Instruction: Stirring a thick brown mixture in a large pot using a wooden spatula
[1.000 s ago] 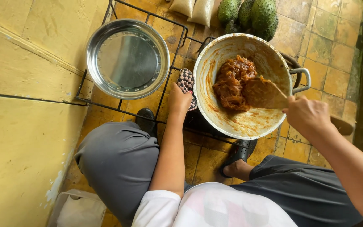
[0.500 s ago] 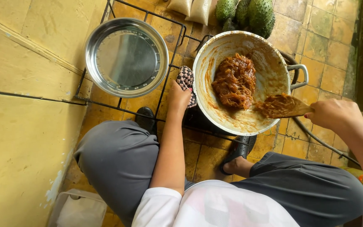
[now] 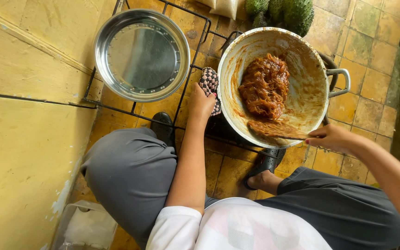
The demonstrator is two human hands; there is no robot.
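A large metal pot (image 3: 313, 90) smeared with brown sauce holds a lump of brown stringy paste (image 3: 265, 85). My left hand (image 3: 202, 102) grips a checkered cloth (image 3: 209, 83) against the pot's left rim. At the pot's near rim my right hand (image 3: 332, 137) holds a wooden spatula (image 3: 276, 129), whose blade, coated in paste, lies flat along the lower inside wall. I squat over the pot with grey trousers and black sandals.
An empty steel bowl (image 3: 140, 54) sits on a black wire rack (image 3: 195, 51) to the left. Green spiky fruits (image 3: 285, 13) and pale bags lie beyond the pot. A yellow wall runs along the left; a translucent container (image 3: 86, 227) stands by my left knee.
My right hand has drawn the spatula from the middle of the paste down to the pot's near rim, scraping the wall. The left hand stayed on the cloth.
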